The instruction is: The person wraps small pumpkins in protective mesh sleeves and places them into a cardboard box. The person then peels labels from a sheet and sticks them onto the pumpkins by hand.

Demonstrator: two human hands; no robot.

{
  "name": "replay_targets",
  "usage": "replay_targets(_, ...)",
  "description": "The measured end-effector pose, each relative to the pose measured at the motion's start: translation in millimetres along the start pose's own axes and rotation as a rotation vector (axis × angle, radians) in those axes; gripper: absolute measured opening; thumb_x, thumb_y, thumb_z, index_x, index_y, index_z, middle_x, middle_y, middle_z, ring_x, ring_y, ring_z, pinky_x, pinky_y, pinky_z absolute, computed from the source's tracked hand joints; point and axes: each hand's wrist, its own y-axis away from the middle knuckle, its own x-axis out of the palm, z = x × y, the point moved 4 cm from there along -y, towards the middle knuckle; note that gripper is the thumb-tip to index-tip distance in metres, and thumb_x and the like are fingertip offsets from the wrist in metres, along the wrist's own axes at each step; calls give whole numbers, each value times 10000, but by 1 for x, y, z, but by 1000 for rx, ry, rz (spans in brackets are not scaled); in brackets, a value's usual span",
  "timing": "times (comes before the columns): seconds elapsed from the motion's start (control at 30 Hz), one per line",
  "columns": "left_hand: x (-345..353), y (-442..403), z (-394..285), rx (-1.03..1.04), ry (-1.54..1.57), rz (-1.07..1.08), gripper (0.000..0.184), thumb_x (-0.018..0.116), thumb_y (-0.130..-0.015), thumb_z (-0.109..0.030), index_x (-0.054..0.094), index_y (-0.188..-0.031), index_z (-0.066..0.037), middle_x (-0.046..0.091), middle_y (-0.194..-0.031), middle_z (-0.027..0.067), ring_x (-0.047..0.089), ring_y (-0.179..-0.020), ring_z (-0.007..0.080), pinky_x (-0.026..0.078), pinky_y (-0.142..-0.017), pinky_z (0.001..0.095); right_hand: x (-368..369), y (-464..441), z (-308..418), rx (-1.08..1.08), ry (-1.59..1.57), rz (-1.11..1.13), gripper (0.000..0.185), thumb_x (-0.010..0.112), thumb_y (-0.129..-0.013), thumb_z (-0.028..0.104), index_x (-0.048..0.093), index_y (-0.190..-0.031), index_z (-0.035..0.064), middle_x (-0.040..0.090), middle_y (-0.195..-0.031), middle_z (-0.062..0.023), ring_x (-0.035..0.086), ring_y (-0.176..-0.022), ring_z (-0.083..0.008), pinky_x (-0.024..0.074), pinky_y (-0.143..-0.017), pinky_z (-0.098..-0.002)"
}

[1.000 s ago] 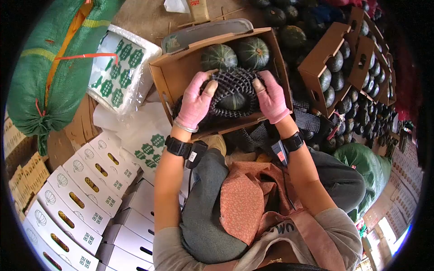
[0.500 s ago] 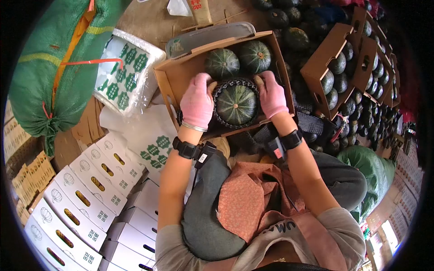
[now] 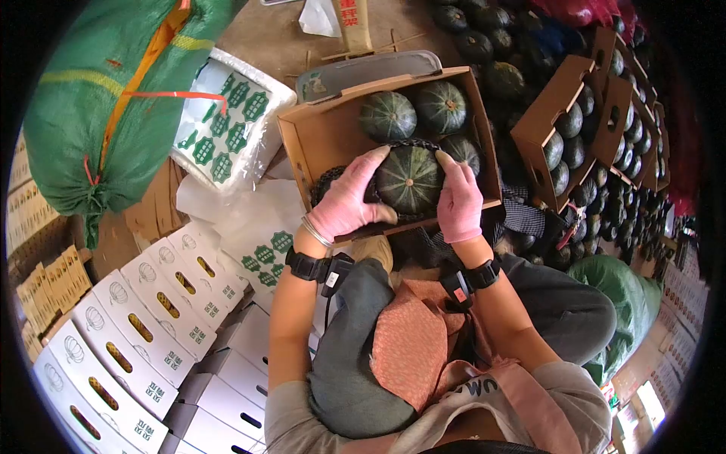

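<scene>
A round green-striped squash [image 3: 409,181] is held between my two hands over the front of an open cardboard box [image 3: 321,122]. My left hand [image 3: 352,198] wraps its left side, thumb in front, in a pink glove with pale fingertips. On the right side, my right hand [image 3: 459,198] presses with its fingers, gloved the same way. Black foam netting [image 3: 412,142] shows behind the squash's upper rim. Behind it in the box lie two more squashes [image 3: 388,116] [image 3: 442,107], and a third [image 3: 460,153] sits partly hidden beside my right hand.
White printed cartons [image 3: 136,325] stand in rows at the lower left. A green woven sack [image 3: 83,113] and a wrapped white pack [image 3: 227,125] are at upper left. Boxes of squashes [image 3: 556,125] and loose squashes stand at right. A grey tub [image 3: 363,73] is behind the box.
The netting has slid down from over the squash, baring its top. My left hand has shifted its grip toward the front. Another squash in the box now shows near my right hand.
</scene>
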Motion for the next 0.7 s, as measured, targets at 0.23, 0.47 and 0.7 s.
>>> replay_targets(0.23,-71,8,-40,34,-499,-47,1008,848,-512,-254,303,-1342,-80,505,-1192,160,529,-1091,322,438,-945,384,33,-11,37,465,-815,182,366,422,-917,53,372,-1279,36,563,-981,-101,565,-823,-152,520,-736,-309)
replay_targets(0.47,-122,-18,-5,-287,-917,144,862,760,-591,-256,308,-1324,-232,499,-1201,125,475,-1127,316,301,-972,492,113,-38,46,729,-1293,316,398,439,-822,-23,370,-1202,72,500,-1006,-103,563,-885,-234,525,-814,-400)
replay_targets(0.7,-73,-4,16,-196,-1234,-290,788,561,-671,-24,331,-1354,-343,459,-1167,116,499,-950,278,220,-1014,555,132,-31,27,375,-854,251,552,499,-676,-115,342,-1169,78,471,-1067,-106,501,-912,-160,441,-792,-272)
